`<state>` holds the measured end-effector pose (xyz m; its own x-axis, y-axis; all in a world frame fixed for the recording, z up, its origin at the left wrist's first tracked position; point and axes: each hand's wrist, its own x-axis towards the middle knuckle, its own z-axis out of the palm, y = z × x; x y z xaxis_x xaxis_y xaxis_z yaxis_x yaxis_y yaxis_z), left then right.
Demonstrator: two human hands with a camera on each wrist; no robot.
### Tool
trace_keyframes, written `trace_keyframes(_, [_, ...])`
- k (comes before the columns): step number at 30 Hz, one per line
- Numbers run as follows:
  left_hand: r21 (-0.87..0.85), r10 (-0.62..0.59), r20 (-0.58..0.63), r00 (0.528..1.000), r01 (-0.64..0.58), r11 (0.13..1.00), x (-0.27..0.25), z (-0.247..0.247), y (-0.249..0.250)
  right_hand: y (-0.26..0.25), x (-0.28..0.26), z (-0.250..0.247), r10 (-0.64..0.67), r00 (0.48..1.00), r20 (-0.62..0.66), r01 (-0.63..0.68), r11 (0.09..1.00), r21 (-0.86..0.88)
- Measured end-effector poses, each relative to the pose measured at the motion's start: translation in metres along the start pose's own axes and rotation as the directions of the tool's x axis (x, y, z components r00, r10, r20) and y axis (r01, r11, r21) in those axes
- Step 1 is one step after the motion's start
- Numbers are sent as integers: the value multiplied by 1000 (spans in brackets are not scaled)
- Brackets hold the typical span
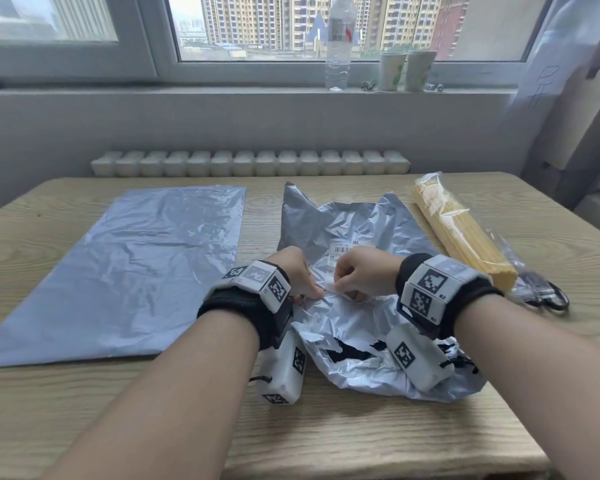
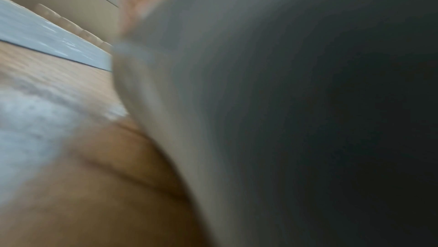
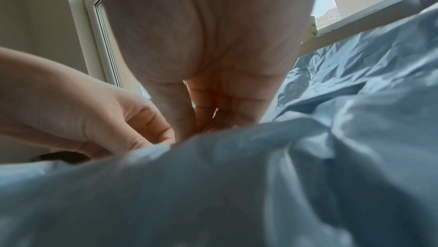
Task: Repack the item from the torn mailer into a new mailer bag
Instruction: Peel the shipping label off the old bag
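Observation:
A crumpled, torn grey mailer [image 1: 354, 230] lies in the middle of the wooden table, with ragged holes near its front edge. My left hand [image 1: 303, 282] and my right hand [image 1: 352, 277] meet over its middle, and each pinches a fold of the plastic. In the right wrist view the right hand [image 3: 206, 119] has curled fingers against the torn mailer [image 3: 260, 176], and the left hand [image 3: 132, 131] pinches it beside them. A flat new grey mailer [image 1: 128, 265] lies to the left. A clear pack of spaghetti [image 1: 461, 237] lies to the right. The left wrist view is blurred.
Scissors [image 1: 548, 296] lie at the near end of the spaghetti pack. A radiator [image 1: 250, 162] runs behind the table. A water bottle [image 1: 338, 43] and two paper cups [image 1: 406, 69] stand on the windowsill. Bare table wood [image 1: 360, 427] shows at the front edge.

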<state>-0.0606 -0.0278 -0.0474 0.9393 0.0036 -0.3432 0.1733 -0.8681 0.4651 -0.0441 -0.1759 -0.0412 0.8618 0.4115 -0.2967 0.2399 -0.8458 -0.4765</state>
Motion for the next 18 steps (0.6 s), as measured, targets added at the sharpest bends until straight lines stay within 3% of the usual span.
trace_keyframes(12, [56, 5, -18, 1000, -4, 998, 0, 3, 1, 9, 1, -1, 61, 998, -17, -56, 971, 233])
trace_keyframes(14, [113, -5, -25, 1000, 8, 994, 0, 5, 3, 9, -4, -2, 32, 999, -1, -31, 983, 183])
trace_keyframes(18, [239, -24, 36, 999, 15, 971, -6, 3, 12, 8, -18, -4, 10, 1000, 17, -9, 996, -84])
